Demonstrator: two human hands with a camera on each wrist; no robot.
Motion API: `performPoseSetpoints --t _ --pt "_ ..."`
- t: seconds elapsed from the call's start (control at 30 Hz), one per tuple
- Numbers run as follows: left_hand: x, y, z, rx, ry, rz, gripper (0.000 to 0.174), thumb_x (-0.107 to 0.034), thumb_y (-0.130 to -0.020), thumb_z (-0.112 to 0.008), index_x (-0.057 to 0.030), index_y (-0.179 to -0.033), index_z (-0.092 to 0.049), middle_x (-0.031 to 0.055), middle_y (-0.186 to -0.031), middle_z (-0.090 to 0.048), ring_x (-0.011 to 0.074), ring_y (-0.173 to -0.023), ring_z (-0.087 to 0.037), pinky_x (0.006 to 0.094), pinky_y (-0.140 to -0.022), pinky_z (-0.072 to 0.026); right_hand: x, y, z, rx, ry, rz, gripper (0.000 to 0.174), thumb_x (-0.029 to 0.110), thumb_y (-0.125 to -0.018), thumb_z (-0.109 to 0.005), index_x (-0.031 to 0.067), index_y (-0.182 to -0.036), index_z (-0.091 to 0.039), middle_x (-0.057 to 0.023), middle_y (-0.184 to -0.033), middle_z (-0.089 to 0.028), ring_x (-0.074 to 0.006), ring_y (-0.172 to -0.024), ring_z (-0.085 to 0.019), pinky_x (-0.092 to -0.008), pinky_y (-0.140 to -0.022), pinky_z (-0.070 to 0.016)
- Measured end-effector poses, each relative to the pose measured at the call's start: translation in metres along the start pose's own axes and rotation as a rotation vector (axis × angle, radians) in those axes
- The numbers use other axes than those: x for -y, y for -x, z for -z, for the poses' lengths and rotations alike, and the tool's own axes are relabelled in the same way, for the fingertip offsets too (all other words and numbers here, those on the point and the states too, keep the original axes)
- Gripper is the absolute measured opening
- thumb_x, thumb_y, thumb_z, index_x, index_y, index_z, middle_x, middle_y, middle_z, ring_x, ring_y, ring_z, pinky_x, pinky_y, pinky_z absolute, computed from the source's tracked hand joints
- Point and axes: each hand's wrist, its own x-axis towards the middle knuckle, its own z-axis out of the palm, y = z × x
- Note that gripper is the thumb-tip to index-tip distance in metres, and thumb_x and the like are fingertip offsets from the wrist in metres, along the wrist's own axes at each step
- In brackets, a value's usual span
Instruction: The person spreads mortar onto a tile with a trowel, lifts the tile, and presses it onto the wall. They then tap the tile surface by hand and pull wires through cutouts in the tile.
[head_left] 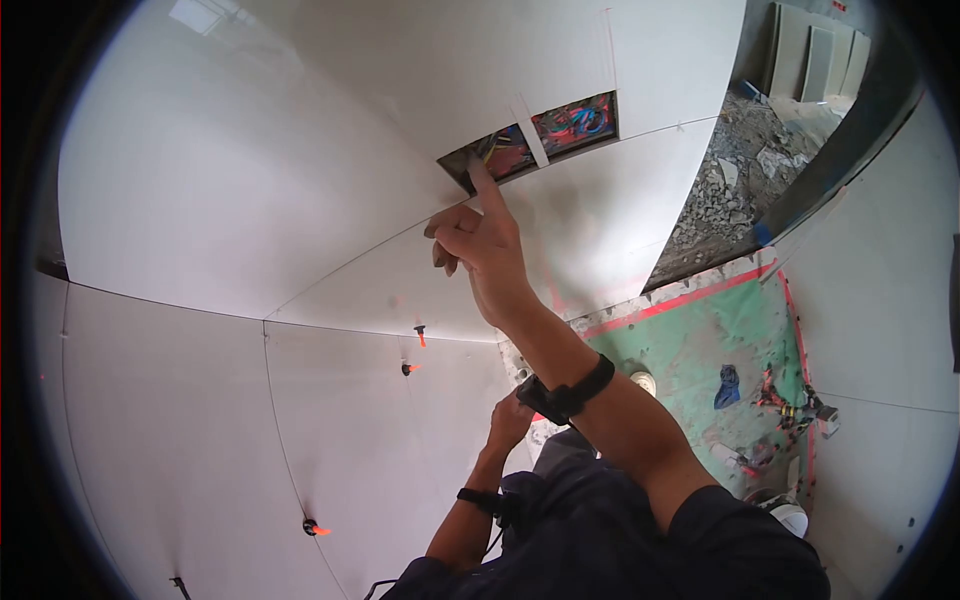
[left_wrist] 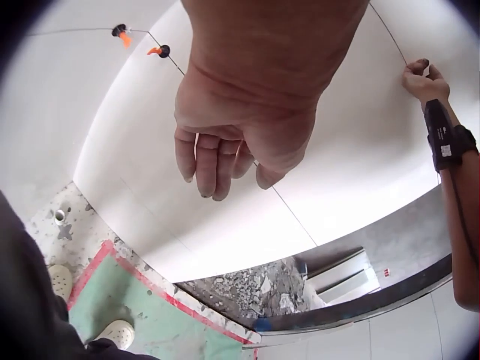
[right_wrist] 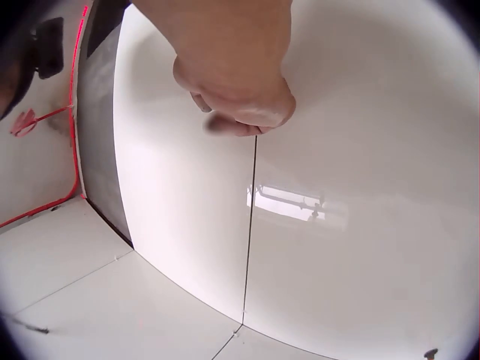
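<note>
My right hand [head_left: 485, 245] reaches up to a large glossy white wall tile [head_left: 350, 130]. Its index finger points into the left of two rectangular cutouts [head_left: 462, 170], at the lower left corner, while the other fingers bend loosely and hold nothing. Coloured wires [head_left: 578, 122] fill the right cutout, and a narrow white strip [head_left: 532, 136] divides the two. Lower down, my left hand [left_wrist: 225, 150] hangs in front of the tiles, fingers relaxed and nothing in them. The right wrist view shows my right hand [right_wrist: 232, 105] over a dark tile joint [right_wrist: 250, 225], its fingertips mostly hidden.
Orange-tabbed tile clips [head_left: 312, 527] stick out of joints in the left wall. Green sheeting [head_left: 690, 340] edged with red tape covers the floor, with tools [head_left: 785, 400] at its right side. Rubble [head_left: 715, 200] lies past the tile edge, near leaning boards [head_left: 815, 55].
</note>
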Motion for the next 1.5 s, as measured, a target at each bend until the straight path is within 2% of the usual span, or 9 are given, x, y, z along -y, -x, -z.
performPoseSetpoints --t 0.33,0.6,1.07,1.23,1.3,1.33,1.4,1.47,1.5 --pt "0.031 0.006 0.018 0.038 -0.120 -0.020 0.035 -0.033 -0.089 -0.061 -0.0014 -0.104 -0.065 0.0218 -0.093 -0.069 0.0393 -0.092 -0.067 0.0434 -0.077 -0.0518 -0.016 -0.006 0.001 0.014 -0.057 0.136 0.086 0.000 -0.083 -0.055 0.0082 -0.156 -0.010 -0.0090 -0.090 -0.061 -0.0154 -0.067 -0.057 -0.0277 -0.057 -0.0421" --pt "0.039 0.013 0.033 0.114 -0.129 0.105 0.045 -0.036 -0.091 -0.061 -0.0081 -0.125 -0.060 0.0158 -0.096 -0.072 0.0314 -0.092 -0.069 0.0392 -0.083 -0.0526 -0.015 -0.010 0.002 0.039 -0.028 0.210 0.079 0.000 -0.085 -0.056 0.0079 -0.154 -0.019 -0.0104 -0.085 -0.063 -0.0142 -0.063 -0.058 -0.0266 -0.054 -0.0439" --pt "0.043 0.016 0.029 0.146 -0.124 0.082 0.047 -0.035 -0.090 -0.061 -0.0068 -0.128 -0.059 0.0185 -0.099 -0.071 0.0302 -0.095 -0.070 0.0382 -0.085 -0.0526 -0.005 -0.006 0.004 0.040 0.148 0.207 0.057 0.002 -0.089 -0.058 0.0035 -0.142 -0.038 -0.0089 -0.079 -0.061 -0.0128 -0.058 -0.055 -0.0265 -0.054 -0.0429" --pt "0.047 0.014 0.024 0.142 -0.195 0.037 0.045 -0.036 -0.093 -0.060 -0.0071 -0.127 -0.060 0.0139 -0.094 -0.072 0.0286 -0.088 -0.070 0.0388 -0.083 -0.0532 -0.008 0.014 0.009 -0.136 -0.352 0.055 0.046 0.007 -0.087 -0.059 0.0068 -0.132 -0.047 -0.0069 -0.079 -0.059 -0.0127 -0.057 -0.051 -0.0276 -0.052 -0.0385" --pt "0.046 0.001 0.019 0.108 0.315 0.046 0.045 -0.032 -0.096 -0.058 -0.0020 -0.130 -0.057 0.0084 -0.095 -0.070 0.0239 -0.087 -0.067 0.0387 -0.085 -0.0520 -0.004 0.028 0.008 -0.140 -0.451 -0.004 0.046 0.007 -0.087 -0.059 0.0064 -0.132 -0.047 -0.0070 -0.080 -0.059 -0.0131 -0.058 -0.050 -0.0282 -0.052 -0.0380" --pt "0.013 -0.008 0.026 0.093 0.827 0.149 0.044 -0.029 -0.100 -0.053 0.0011 -0.132 -0.054 0.0037 -0.102 -0.065 0.0190 -0.096 -0.062 0.0382 -0.091 -0.0477 -0.004 0.037 0.008 -0.145 -0.555 -0.065 0.046 0.007 -0.087 -0.058 0.0059 -0.132 -0.047 -0.0071 -0.080 -0.058 -0.0135 -0.058 -0.049 -0.0288 -0.052 -0.0375" --pt "-0.077 -0.032 0.052 0.180 1.121 -0.042 0.046 -0.034 -0.103 -0.043 -0.0036 -0.137 -0.048 0.0020 -0.115 -0.060 0.0164 -0.108 -0.056 0.0358 -0.096 -0.0420 -0.007 0.065 0.014 -0.110 -0.399 -0.162 0.047 0.007 -0.088 -0.058 0.0047 -0.133 -0.047 -0.0070 -0.081 -0.059 -0.0139 -0.061 -0.052 -0.0275 -0.054 -0.0400" --pt "-0.105 -0.073 0.065 0.214 1.128 -0.250 0.054 -0.043 -0.103 -0.034 -0.0050 -0.141 -0.042 0.0062 -0.129 -0.056 0.0228 -0.125 -0.049 0.0392 -0.100 -0.0421 -0.013 0.092 0.026 -0.074 -0.232 -0.278 0.048 0.008 -0.088 -0.057 0.0035 -0.134 -0.046 -0.0068 -0.082 -0.059 -0.0142 -0.064 -0.055 -0.0263 -0.056 -0.0425" --pt "-0.140 -0.086 0.068 0.281 1.644 -0.092 0.057 -0.044 -0.103 -0.036 -0.0023 -0.141 -0.041 0.0136 -0.136 -0.050 0.0302 -0.130 -0.045 0.0417 -0.106 -0.0413 -0.017 0.103 0.034 -0.050 -0.064 -0.304 0.047 0.009 -0.089 -0.058 0.0028 -0.134 -0.047 -0.0064 -0.081 -0.059 -0.0140 -0.064 -0.056 -0.0259 -0.056 -0.0434"
